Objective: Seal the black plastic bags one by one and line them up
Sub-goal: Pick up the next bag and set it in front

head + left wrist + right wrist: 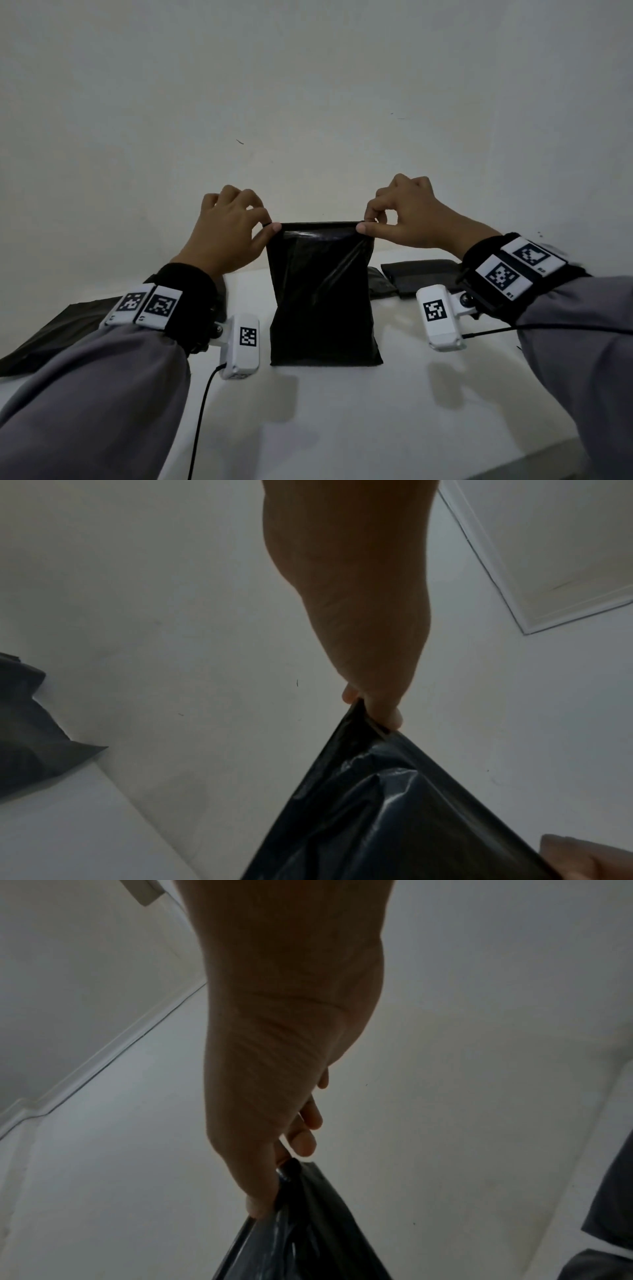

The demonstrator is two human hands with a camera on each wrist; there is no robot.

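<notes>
A black plastic bag (322, 298) stands upright on the white table (376, 411), its bottom edge resting on the surface. My left hand (267, 228) pinches its top left corner between thumb and finger. At the top right corner my right hand (364, 224) pinches the same rim. The rim is stretched straight between both hands. In the left wrist view the bag (394, 818) hangs from my left hand (371, 710). The right wrist view shows the bag (308, 1231) held by my right hand (274, 1185).
A flat black bag (58, 329) lies on the table at the left, partly under my left arm. More black bags (421, 275) lie at the back right near the wall (308, 102). The table's front edge runs at the lower right.
</notes>
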